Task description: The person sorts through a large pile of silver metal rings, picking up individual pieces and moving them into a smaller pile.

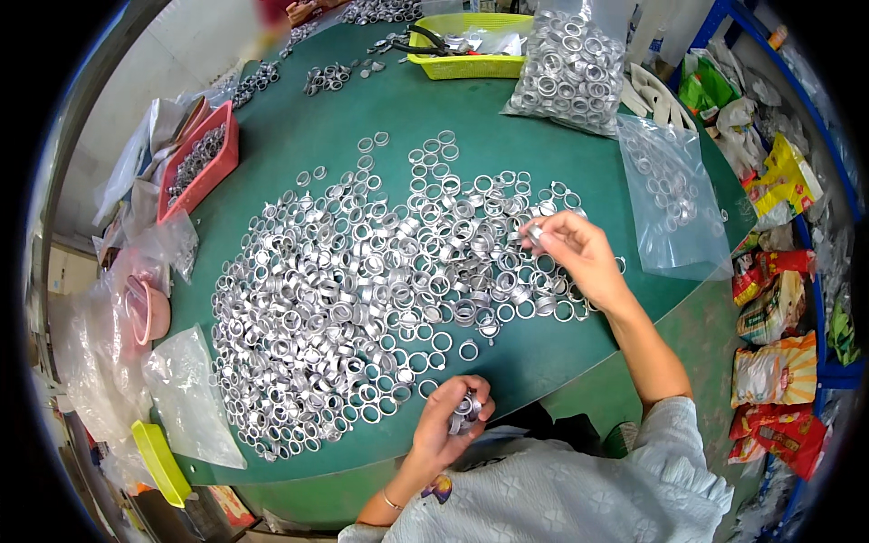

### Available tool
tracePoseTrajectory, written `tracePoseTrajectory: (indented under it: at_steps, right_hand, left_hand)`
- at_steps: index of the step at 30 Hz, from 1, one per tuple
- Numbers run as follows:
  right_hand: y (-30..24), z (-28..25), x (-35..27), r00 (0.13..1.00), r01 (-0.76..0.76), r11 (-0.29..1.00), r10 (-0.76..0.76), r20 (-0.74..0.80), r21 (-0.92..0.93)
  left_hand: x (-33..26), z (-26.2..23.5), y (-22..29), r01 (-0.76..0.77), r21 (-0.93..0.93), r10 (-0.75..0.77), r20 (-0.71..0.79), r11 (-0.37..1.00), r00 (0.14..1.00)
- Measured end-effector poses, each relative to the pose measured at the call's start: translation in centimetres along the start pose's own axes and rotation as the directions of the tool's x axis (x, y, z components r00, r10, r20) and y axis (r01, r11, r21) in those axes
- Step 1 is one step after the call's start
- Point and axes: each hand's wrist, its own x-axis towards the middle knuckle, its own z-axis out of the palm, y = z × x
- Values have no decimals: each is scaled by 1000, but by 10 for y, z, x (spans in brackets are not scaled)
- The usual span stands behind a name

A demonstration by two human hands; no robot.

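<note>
A wide heap of small silver metal rings (pixel 317 308) covers the middle of the green table. My left hand (pixel 445 418), near the table's front edge, is curled around several metal rings (pixel 466 412). Over the right side of the heap, my right hand (pixel 577 252) pinches one metal ring (pixel 535 235) between thumb and fingers. Just below the heap lies a single loose ring (pixel 468 350), close to my left hand.
A full bag of rings (pixel 570 68) and a yellow basket with pliers (pixel 466 68) stand at the back. Right of the heap lies a clear bag holding some rings (pixel 674 195). A red bin (pixel 226 136), a pink cup (pixel 154 312) and plastic bags (pixel 195 389) line the left edge.
</note>
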Motion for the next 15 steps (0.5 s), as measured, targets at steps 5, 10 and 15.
tracePoseTrajectory:
  at_steps: [5,10,15]
  right_hand:
    - [-20,11,5,941,-335,782,301,151,526]
    - [-7,29,26,979,200,666,-115,166,-718]
    - [-1,40,31,951,304,392,-176,254,-868]
  left_hand:
    - [2,-8,4,18,-63,-12,92,998,996]
    - [6,-4,10,80,-129,-72,72,988,995]
    - [4,-12,8,94,-250,-65,122,964,990]
